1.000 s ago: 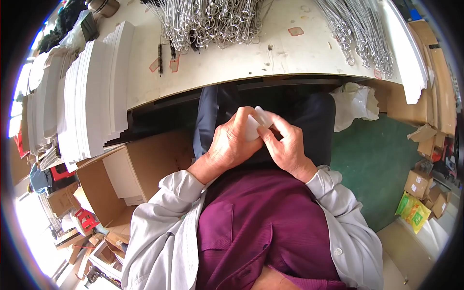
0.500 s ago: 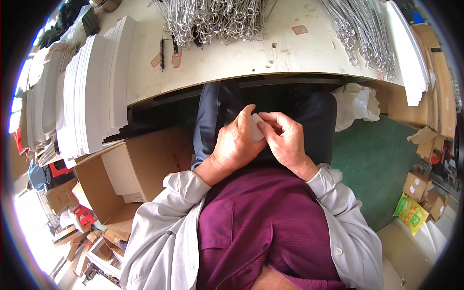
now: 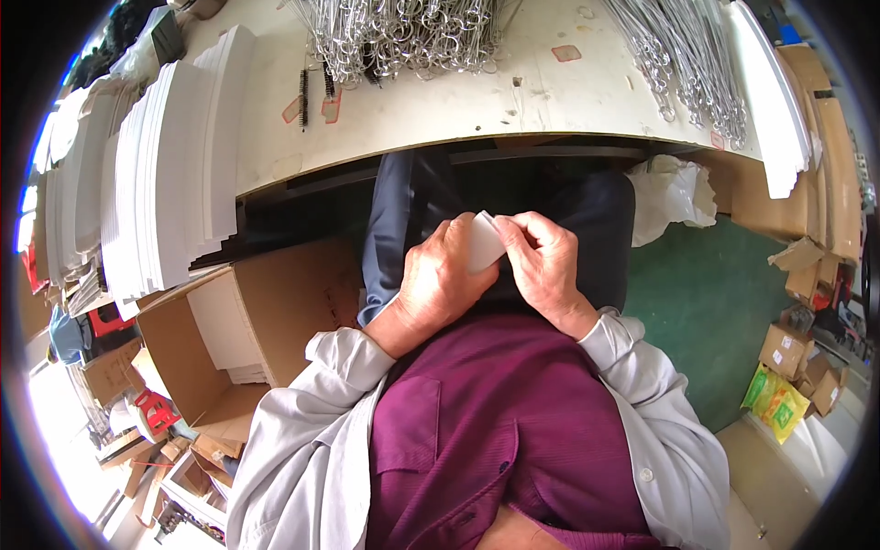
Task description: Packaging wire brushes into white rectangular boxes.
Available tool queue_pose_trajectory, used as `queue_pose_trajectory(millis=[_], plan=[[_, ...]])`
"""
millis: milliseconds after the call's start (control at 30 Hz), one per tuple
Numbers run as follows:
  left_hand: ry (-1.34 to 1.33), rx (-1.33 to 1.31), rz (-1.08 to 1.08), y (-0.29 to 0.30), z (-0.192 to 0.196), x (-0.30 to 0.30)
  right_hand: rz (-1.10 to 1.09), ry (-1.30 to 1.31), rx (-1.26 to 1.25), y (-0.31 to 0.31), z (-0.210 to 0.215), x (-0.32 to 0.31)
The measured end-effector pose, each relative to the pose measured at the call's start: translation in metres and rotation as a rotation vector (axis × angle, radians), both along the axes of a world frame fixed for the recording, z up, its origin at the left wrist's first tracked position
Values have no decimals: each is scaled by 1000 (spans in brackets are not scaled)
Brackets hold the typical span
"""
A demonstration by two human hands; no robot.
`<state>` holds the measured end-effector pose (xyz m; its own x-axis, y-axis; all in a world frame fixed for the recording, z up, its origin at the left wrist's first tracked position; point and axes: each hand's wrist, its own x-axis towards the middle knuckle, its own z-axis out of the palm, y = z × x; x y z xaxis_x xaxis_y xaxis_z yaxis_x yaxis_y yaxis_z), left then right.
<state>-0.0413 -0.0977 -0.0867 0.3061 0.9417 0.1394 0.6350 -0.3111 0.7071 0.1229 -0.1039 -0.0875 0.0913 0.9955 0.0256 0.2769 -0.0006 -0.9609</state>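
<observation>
While the left hand (image 3: pixel 438 280) cups one small white flat card (image 3: pixel 483 242) from behind, the right hand (image 3: pixel 543 264) pinches its upper edge, both clamped on it over the lap, seemingly to steady it for fingertip work; two bundles of silver wire hooks (image 3: pixel 403 37) lie on the pale workbench (image 3: pixel 477 101).

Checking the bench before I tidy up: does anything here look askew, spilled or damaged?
Nothing is spilled or broken. The table top is scuffed, with patches of reddish tape. A crumpled plastic bag lies under its edge. Both hands, left hand and right hand, hold a small white piece over the lap.
</observation>
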Motion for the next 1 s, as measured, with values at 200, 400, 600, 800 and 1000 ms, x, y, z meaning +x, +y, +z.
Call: queue_pose_trajectory(millis=[200,400,600,800,1000], plan=[[-68,-34,1,7,-1,-3,77,234,-27,-3,-5,1],[-92,-106,46,13,-4,-10,218,-124,157,2,0,-4],[-73,34,62,7,-13,-11,159,82,-1,-2,-1,-11],[8,-168,-5,12,27,-23,63,280,-65,18,6,-3],[113,-6,207,46,59,-74,50,-66,274,65,29,26]])
